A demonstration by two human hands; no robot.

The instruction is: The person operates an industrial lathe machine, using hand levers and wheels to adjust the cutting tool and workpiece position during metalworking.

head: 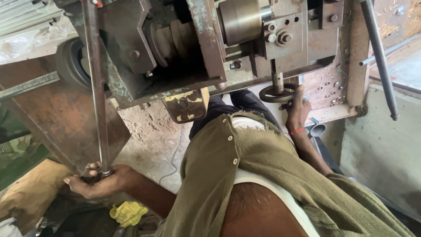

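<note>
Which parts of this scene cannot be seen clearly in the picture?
- Head view: the long metal rod leaves the top edge; its upper end is cut off.
- The left hand covers the rod's lower end.
- The right hand covers part of the handwheel.
- The shirt hides the floor below.

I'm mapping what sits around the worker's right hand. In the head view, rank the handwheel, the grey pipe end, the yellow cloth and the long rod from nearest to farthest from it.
From the right hand:
1. Handwheel: gripped by that hand, under the machine.
2. Grey pipe end: just below the wrist, on the right.
3. Long rod: far left, held by the left hand.
4. Yellow cloth: lower left, on the floor; about as far as the rod, hard to call.
</note>
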